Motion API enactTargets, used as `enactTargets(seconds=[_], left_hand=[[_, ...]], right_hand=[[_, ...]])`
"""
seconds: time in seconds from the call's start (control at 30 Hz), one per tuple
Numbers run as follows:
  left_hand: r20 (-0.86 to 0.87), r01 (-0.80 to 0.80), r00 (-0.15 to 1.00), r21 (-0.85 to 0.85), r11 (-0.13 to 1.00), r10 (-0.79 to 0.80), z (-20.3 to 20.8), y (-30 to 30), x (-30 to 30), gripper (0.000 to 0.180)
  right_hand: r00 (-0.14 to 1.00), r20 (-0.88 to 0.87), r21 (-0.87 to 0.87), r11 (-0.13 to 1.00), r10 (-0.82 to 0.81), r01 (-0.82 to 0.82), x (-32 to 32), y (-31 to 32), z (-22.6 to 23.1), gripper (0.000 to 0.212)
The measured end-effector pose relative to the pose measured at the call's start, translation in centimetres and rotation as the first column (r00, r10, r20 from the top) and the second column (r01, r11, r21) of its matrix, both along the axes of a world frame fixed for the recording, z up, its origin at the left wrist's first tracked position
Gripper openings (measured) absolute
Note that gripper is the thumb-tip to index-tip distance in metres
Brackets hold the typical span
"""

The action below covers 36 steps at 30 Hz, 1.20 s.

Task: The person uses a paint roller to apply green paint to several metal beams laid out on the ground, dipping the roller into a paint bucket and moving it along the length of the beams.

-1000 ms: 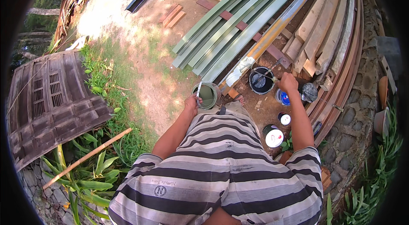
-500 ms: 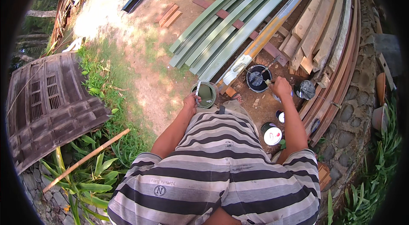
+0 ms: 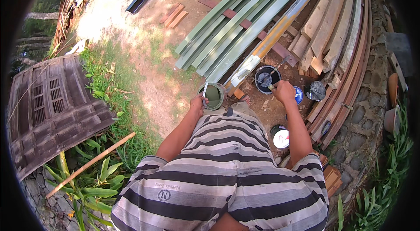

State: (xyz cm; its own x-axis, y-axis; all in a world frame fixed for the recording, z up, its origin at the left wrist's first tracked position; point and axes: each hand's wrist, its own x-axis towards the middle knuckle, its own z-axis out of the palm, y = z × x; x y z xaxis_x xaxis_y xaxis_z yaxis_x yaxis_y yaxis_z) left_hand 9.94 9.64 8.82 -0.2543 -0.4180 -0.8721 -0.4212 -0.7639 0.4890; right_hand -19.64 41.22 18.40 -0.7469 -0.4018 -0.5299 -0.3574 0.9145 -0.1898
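Bare brown earth (image 3: 144, 62), patched with grass, runs beneath long pale-green lengths of building stock (image 3: 238, 23) and a stack of rough brown timber (image 3: 326, 25). At the person's front, the left hand (image 3: 197, 103) is closed on the near-left rim of a round pail of grey-green paint (image 3: 223, 95), beside a pale flat strip. The right hand (image 3: 283, 91) grips a slim tool with a pale handle (image 3: 271, 86) at the near edge of a round black bucket (image 3: 257, 82) — its working end is too small to make out. The step in hand looks like using the tool at that bucket while steadying the pail; the next move seems to call for lifting it clear of the stick (image 3: 275, 70) leaning there. A blue-topped tin (image 3: 298, 95) and a round white lid (image 3: 281, 139) crowd the right forearm — both easily knocked. A foot (image 3: 246, 99) stands just beyond the pail.
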Motion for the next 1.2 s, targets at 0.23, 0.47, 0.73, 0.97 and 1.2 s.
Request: enactTargets(seconds=[0.23,0.47,0.73,0.97,1.2], left_hand=[[-0.001,0.017,1.0,0.0,1.0,-0.017,-0.6,-0.2,0.2,0.05],[0.009,-0.006,1.0,-0.017,1.0,0.006,-0.8,-0.1,1.2,0.048],[-0.004,-0.013,1.0,-0.01,1.0,0.013,-1.4,-0.6,1.0,0.045],[0.017,-0.014,1.0,-0.006,1.0,0.014,-0.7,-0.6,1.3,0.045],[0.014,-0.002,1.0,-0.014,1.0,0.002,-0.1,-0.6,1.2,0.046]], right_hand=[[1.0,-0.015,-0.017,1.0,0.021,-0.021,0.8,0.0,-1.1,0.03],[0.998,0.026,0.01,0.999,0.052,-0.052,3.0,-0.8,0.7,0.03],[0.999,-0.002,-0.04,0.999,0.036,-0.036,4.0,-1.6,0.1,0.031],[0.999,0.025,-0.047,0.999,-0.021,0.022,4.4,-1.6,1.1,0.031],[0.999,-0.039,-0.019,1.0,-0.01,0.009,3.2,-1.3,0.3,0.033]])
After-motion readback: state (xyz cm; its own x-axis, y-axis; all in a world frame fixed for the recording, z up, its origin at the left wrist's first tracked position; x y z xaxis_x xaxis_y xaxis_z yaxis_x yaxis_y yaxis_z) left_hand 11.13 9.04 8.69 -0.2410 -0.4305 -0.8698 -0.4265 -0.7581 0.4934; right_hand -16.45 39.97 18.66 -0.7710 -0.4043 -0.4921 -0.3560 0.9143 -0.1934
